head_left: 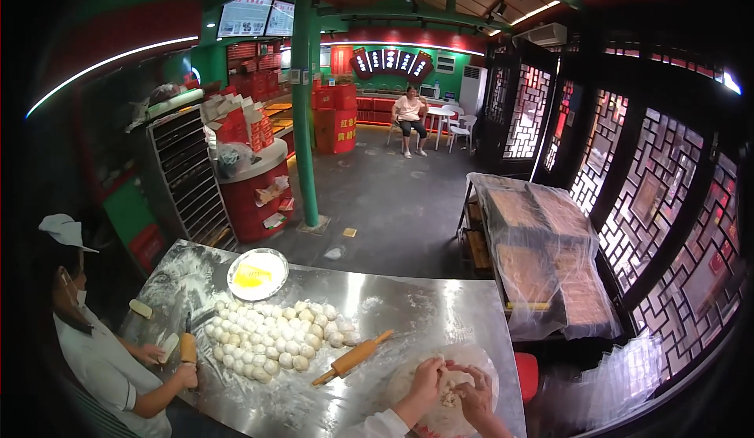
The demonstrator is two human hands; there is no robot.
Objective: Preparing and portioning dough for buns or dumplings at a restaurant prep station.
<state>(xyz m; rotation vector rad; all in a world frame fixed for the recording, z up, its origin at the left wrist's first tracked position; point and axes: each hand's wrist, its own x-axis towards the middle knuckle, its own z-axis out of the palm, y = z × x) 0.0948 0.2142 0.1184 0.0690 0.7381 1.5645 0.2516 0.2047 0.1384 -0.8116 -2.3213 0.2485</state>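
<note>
My left hand [426, 381] and my right hand [476, 400] are close together above a wide, round, whitish basin [485, 358] at the table's near right. The fingers of both are curled inward and closed around something small that I cannot make out. Pale, crumbly stuff [449, 397] shows in the basin below them. Left of my hands, a wooden rolling pin [353, 357] lies slanted on the floury metal table [424, 304]. Beyond it sits a large group of round, floured dough balls [271, 336].
At left, a co-worker [102, 352] in a white cap grips another rolling pin [188, 349] over flattened dough [168, 348]. A white dish [271, 259] with something yellow stands at the back. Plastic-covered trays [542, 242] are beyond the right edge; a seated person [409, 112] is far off.
</note>
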